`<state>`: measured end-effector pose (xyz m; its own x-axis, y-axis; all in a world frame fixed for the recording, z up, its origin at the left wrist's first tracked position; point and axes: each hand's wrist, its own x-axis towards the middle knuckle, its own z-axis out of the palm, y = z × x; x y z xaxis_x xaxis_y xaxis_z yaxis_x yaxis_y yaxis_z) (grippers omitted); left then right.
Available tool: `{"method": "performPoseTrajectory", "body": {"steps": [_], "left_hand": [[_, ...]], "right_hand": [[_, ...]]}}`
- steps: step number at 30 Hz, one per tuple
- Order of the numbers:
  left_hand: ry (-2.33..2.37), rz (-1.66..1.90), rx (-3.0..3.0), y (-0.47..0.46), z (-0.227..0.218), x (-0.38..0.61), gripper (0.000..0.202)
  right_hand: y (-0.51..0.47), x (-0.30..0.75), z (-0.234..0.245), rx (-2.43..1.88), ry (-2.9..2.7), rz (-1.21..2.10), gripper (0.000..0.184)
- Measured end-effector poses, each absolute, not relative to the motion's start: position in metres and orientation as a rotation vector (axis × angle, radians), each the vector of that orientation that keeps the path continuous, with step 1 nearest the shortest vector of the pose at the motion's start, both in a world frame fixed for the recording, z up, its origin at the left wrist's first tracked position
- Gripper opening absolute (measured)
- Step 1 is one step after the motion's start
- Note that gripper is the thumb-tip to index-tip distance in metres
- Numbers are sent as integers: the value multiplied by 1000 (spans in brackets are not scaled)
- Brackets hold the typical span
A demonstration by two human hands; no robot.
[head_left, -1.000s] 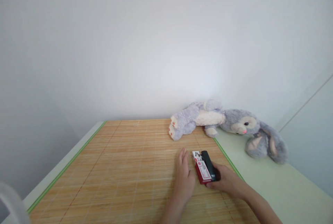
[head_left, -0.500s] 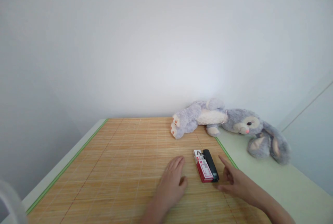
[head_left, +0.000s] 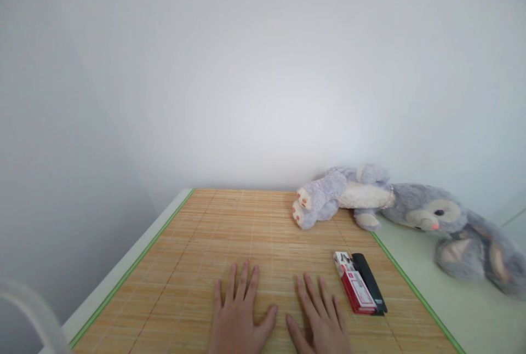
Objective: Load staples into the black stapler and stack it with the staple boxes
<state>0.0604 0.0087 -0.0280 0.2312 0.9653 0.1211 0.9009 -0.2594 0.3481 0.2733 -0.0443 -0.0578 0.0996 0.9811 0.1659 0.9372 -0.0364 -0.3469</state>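
Observation:
My left hand [head_left: 240, 313] lies flat on the bamboo mat [head_left: 197, 272], palm down with the fingers spread and nothing in it. Beside it, my right hand [head_left: 320, 318] rests in the same way, also holding nothing. Just right of that hand are a red and white box [head_left: 355, 285], with a smaller printed white part at its far end, and a black stapler [head_left: 369, 280]. The two lie side by side, touching or nearly so, and slant toward me. Neither hand touches them.
A grey plush rabbit [head_left: 367, 195] lies on its side along the wall at the back right, its ears over the pale green tabletop [head_left: 415, 255]. A white curved object [head_left: 30, 310] stands at the lower left edge. The plain wall [head_left: 263, 69] rises behind.
My right hand has moved left, away from beside the stapler, and its fingers have spread flat. My left hand has flattened on the mat. The view has turned left; the objects appear farther right.

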Motion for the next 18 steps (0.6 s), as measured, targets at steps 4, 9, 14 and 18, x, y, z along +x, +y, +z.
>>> {"method": "performPoseTrajectory", "body": {"steps": [4, 9, 14, 18], "left_hand": [[1705, 508, 2268, 8, -31, 59, 79], [1637, 505, 2275, 8, -35, 58, 76], [1627, 472, 2286, 8, -34, 58, 76], [1635, 458, 2281, 8, -33, 58, 76]], "right_hand": [[-44, 258, -63, -2143, -1797, -31, 66], [-45, 251, -60, -2173, -1793, -60, 66], [-45, 253, -59, -2160, -1776, 17, 65], [-44, 258, -63, -2152, -1810, 12, 66]]}}
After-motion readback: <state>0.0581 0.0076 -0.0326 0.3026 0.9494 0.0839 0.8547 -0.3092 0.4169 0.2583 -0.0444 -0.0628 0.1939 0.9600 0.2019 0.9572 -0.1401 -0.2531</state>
